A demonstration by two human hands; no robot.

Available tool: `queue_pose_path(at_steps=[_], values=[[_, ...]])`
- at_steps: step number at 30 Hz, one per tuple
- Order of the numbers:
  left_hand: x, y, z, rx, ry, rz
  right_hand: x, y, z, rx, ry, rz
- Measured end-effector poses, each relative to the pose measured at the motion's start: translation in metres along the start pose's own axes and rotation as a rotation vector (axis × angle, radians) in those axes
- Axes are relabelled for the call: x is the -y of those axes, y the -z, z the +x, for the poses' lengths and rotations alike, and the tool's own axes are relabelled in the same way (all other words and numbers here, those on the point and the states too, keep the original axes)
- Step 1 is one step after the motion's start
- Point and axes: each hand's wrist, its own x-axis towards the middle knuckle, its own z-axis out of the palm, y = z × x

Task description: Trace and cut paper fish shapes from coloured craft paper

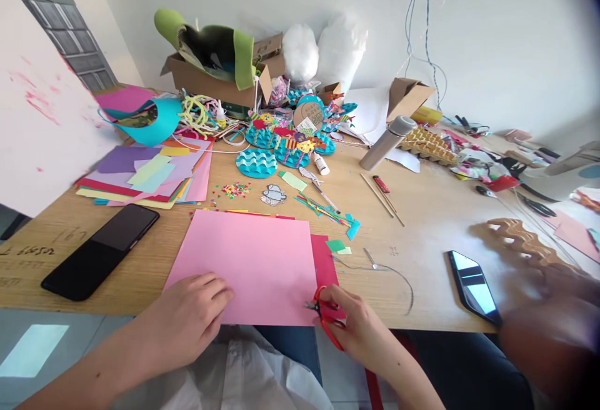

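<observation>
A large pink sheet of paper (248,260) lies along the table's front edge. My left hand (199,310) rests on its lower left part, fingers loosely bent and holding nothing; the thumb is partly hidden. At the sheet's lower right corner, my right hand (359,322) grips red-handled scissors (332,330). Their short blades point left over the pink paper, slightly apart. A darker red sheet (324,259) shows from beneath on the right, with a small green paper scrap (335,246) by it. Just beyond the pink sheet lie a grey fish cutout (273,195) and confetti bits (235,190).
A black phone (100,250) and a coloured paper stack (112,179) are on the left. Blue wavy crafts (257,163), a silver thermos (387,142) and a cardboard box (210,79) stand behind. Another phone (473,285) lies right, near another person's blurred arm (553,335).
</observation>
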Motion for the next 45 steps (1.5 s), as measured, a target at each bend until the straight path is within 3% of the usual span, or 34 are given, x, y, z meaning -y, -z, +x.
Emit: queue_pose_path(at_steps=[3,5,7,11,15,21,33,45], values=[[0.004,0.000,0.008,0.086,-0.018,-0.031,0.000,0.013,0.028,-0.157,-0.013,0.075],[0.003,-0.001,0.017,0.099,-0.023,-0.032,-0.002,0.019,0.062,-0.293,-0.009,0.066],[-0.001,-0.001,0.029,0.092,-0.045,-0.021,-0.003,0.023,0.105,-0.352,0.003,0.042],[-0.018,-0.003,0.057,0.100,-0.147,0.051,-0.003,0.021,0.185,-0.375,-0.198,-0.229],[-0.032,-0.009,0.075,0.145,-0.167,0.090,-0.001,0.015,0.227,-0.349,-0.326,-0.377],[-0.038,-0.014,0.079,0.210,-0.147,0.061,-0.001,0.010,0.243,-0.327,-0.370,-0.418],[-0.036,-0.024,0.074,0.159,-0.137,0.060,-0.013,0.011,0.251,-0.311,-0.379,-0.423],[-0.039,-0.020,0.075,0.172,-0.126,0.073,0.000,0.004,0.240,-0.248,-0.045,-0.430]])
